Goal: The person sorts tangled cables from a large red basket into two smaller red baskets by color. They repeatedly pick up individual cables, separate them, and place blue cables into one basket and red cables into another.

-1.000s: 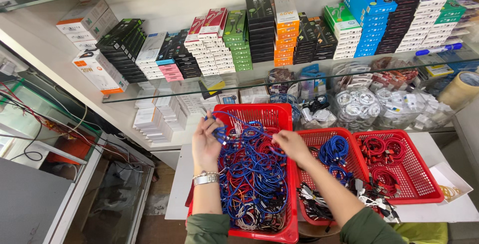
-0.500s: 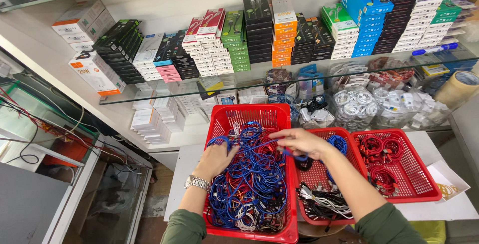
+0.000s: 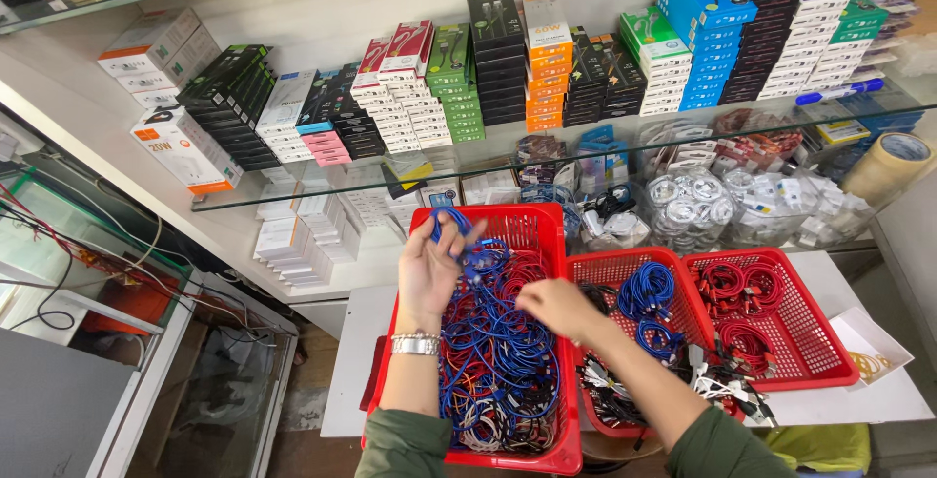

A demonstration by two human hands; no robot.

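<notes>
Your left hand point(image 3: 429, 268) is lifting up over the far end of the big red basket point(image 3: 561, 454), palm toward you, with its fingers curling around a blue cable point(image 3: 467, 244) that is looping between thumb and fingertips and hanging back down into the pile. A silver watch point(image 3: 416, 344) is sitting on that wrist. Your right hand point(image 3: 556, 304) is reaching low across the same basket, its back toward the camera; its fingers are bending down into the tangle of blue and red cables point(image 3: 498, 351), but you cannot tell from here whether they are gripping anything.

The big red basket is standing on the white table point(image 3: 346, 361), touching the middle basket point(image 3: 610, 268) on its right, which is holding blue coils point(image 3: 646, 290) and black and white cables. The right basket point(image 3: 810, 341), just beside that one, is holding red coils point(image 3: 724, 283). Behind the baskets, bags of white cables point(image 3: 688, 200) are lying under a glass shelf point(image 3: 293, 190), and stacks of coloured boxes point(image 3: 547, 58) are lining the top of it. A roll of tape point(image 3: 888, 166) is standing at the far right.
</notes>
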